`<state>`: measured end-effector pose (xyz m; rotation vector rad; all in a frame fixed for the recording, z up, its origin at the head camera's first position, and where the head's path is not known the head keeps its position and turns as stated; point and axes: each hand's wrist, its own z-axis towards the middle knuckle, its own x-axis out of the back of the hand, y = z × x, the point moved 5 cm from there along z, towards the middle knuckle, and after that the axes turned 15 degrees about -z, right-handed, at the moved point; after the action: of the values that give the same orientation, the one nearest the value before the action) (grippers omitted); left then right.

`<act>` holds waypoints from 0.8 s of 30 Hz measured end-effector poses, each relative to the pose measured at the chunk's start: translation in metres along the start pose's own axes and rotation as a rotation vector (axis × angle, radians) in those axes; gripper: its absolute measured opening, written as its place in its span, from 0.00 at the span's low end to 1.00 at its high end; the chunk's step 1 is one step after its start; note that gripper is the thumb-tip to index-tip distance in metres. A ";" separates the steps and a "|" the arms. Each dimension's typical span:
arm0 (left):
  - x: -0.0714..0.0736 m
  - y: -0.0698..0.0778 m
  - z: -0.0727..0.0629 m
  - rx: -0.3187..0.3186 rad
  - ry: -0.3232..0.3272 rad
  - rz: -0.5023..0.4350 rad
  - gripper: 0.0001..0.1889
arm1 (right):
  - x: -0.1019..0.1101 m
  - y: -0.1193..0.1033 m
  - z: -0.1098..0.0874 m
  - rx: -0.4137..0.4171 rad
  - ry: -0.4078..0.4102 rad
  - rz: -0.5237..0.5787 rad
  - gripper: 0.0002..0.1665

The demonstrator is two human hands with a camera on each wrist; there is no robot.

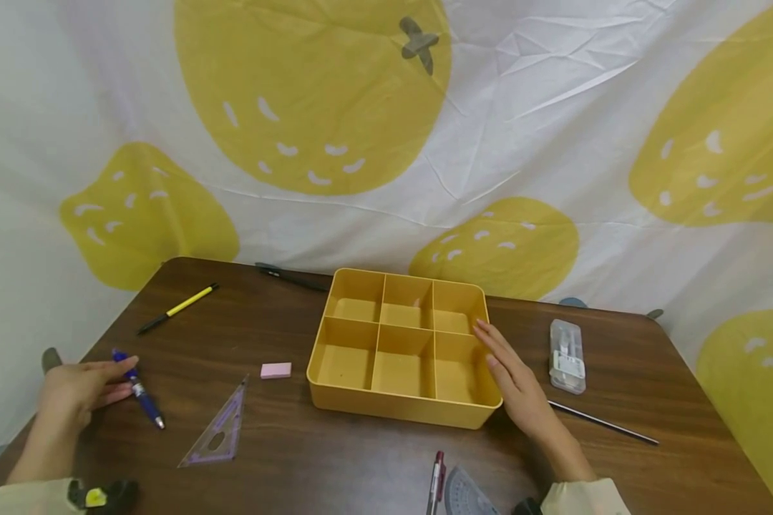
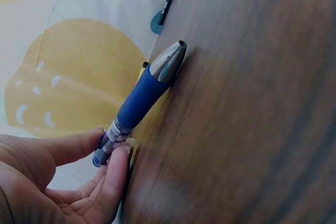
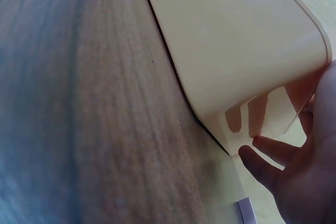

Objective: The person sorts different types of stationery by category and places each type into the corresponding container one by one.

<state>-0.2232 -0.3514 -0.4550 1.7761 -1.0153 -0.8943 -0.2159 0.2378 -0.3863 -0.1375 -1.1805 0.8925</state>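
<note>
At the left side of the table my left hand (image 1: pixel 77 390) pinches a blue pen (image 1: pixel 145 402) between thumb and fingers. Seen from the left wrist, the pen's blue grip (image 2: pixel 142 98) and silver tip point away from the fingers, over the wood. My right hand (image 1: pixel 522 393) is at the right wall of a yellow six-compartment box (image 1: pixel 399 406), its thumb and a fingertip at the rim. In the right wrist view, other fingers (image 3: pixel 262 166) extend loosely beside the outer wall. The box's visible compartments hold nothing.
A yellow-black pen (image 1: pixel 183 304), purple set square (image 1: pixel 219 429) and pink eraser (image 1: pixel 275 370) lie left of the box. Rightward are a clear case (image 1: pixel 567 357) and thin rod (image 1: pixel 605 420). A red pen (image 1: pixel 435 483) and protractor (image 1: pixel 467 493) lie in front; a dark item (image 1: pixel 290 277) lies behind.
</note>
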 end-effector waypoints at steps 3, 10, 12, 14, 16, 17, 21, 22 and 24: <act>-0.001 -0.001 0.000 0.001 0.004 -0.014 0.19 | 0.000 0.000 0.000 -0.004 -0.001 -0.004 0.25; -0.009 -0.001 -0.001 -0.019 -0.036 -0.122 0.04 | 0.000 -0.001 0.001 -0.013 -0.004 -0.010 0.25; -0.012 -0.001 -0.002 -0.046 -0.046 -0.142 0.08 | 0.000 -0.001 0.001 -0.013 -0.003 -0.009 0.25; -0.016 -0.001 -0.003 -0.079 -0.040 -0.151 0.11 | 0.000 -0.001 0.001 -0.012 -0.001 -0.006 0.25; -0.020 0.000 -0.004 -0.115 -0.038 -0.153 0.15 | 0.000 -0.001 0.001 -0.007 0.001 -0.002 0.25; -0.022 0.001 -0.004 -0.136 -0.042 -0.153 0.16 | 0.000 -0.001 0.001 -0.007 0.002 0.000 0.25; -0.029 0.001 -0.006 -0.188 -0.057 -0.181 0.19 | 0.000 -0.001 0.001 -0.004 0.005 0.002 0.25; -0.030 0.001 -0.006 -0.193 -0.058 -0.198 0.18 | 0.000 -0.001 0.001 -0.004 0.006 0.002 0.25; -0.032 -0.001 -0.005 -0.200 -0.048 -0.220 0.18 | 0.000 -0.001 0.001 -0.006 0.006 0.001 0.25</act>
<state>-0.2314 -0.3205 -0.4490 1.7239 -0.7404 -1.1385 -0.2163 0.2371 -0.3851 -0.1456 -1.1774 0.8884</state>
